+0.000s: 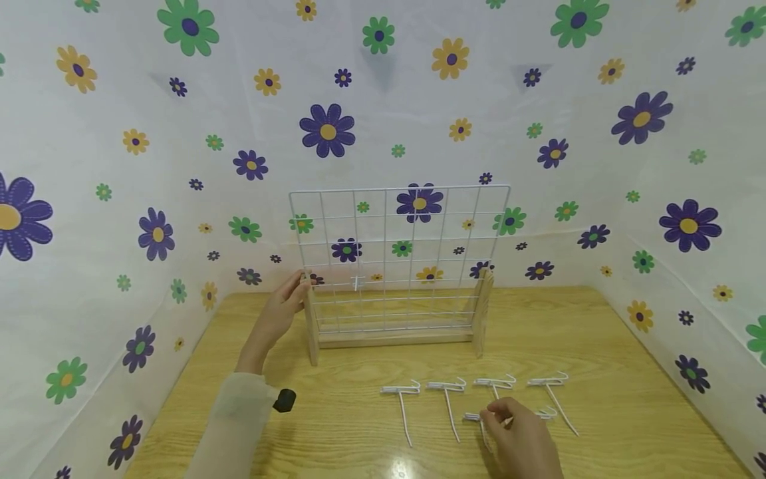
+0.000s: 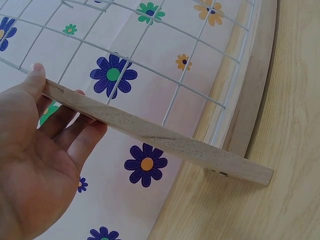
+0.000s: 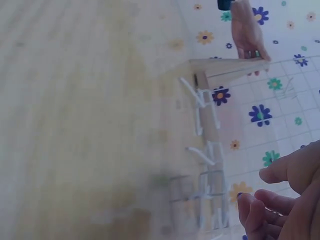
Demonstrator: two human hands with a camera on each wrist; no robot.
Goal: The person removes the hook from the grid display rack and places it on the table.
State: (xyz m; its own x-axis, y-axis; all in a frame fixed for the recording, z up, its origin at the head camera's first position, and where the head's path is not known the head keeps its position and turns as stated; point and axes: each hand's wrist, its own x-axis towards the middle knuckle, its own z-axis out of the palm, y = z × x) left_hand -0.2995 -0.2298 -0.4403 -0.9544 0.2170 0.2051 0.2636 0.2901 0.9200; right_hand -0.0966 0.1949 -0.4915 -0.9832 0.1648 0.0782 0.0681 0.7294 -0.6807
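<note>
A white wire grid panel point(image 1: 397, 239) stands upright in a wooden stand point(image 1: 395, 340). My left hand point(image 1: 281, 316) holds the top of the stand's left wooden post point(image 2: 135, 125), thumb on one side and fingers on the other. One white hook point(image 1: 357, 282) hangs on the grid's left part. Several white wire hooks lie on the table, among them a left one point(image 1: 401, 390) and a far right one point(image 1: 547, 382). Over the front ones is my right hand point(image 1: 520, 436), its fingertips overlapping a hook point(image 1: 473, 416). In the right wrist view a gap shows between thumb and fingers.
The wooden table point(image 1: 335, 412) has flower-print white cloth point(image 1: 383, 100) behind it and at both sides. A dark object point(image 1: 285, 400) sits at the left wrist. Blur softens the table and hooks point(image 3: 200, 105) in the right wrist view.
</note>
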